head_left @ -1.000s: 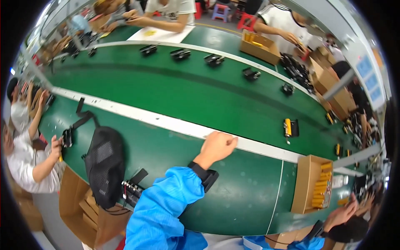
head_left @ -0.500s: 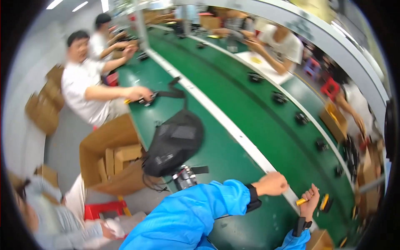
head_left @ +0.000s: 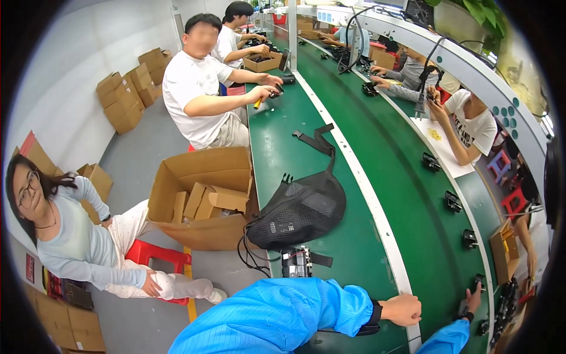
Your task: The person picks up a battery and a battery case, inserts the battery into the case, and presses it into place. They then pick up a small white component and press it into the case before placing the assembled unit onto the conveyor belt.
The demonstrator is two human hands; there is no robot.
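Note:
My left hand [head_left: 402,310] is closed in a fist above the white rail [head_left: 382,227] along the green belt, and its inside is hidden. Farther right, my right hand [head_left: 470,302] stretches over the belt. Its fingers close on a small black device [head_left: 479,281] near the belt's far edge. Both my arms wear blue sleeves with dark wristbands. Left of my forearm, on the green table [head_left: 283,138], lie a black mesh bag [head_left: 303,209] with a strap and a small silver-and-black device [head_left: 296,262] with cables.
Several black devices [head_left: 453,201] line the belt's far side. A large open carton [head_left: 200,168] holding smaller boxes stands left of the table, near a person seated on a red stool [head_left: 150,253]. Co-workers in white shirts [head_left: 191,88] sit along both sides. An overhead frame [head_left: 471,71] spans the right.
My view has swung left. My right hand has reached out to a black device at the far edge; the yellow object it held no longer shows. My left fist remains by the rail.

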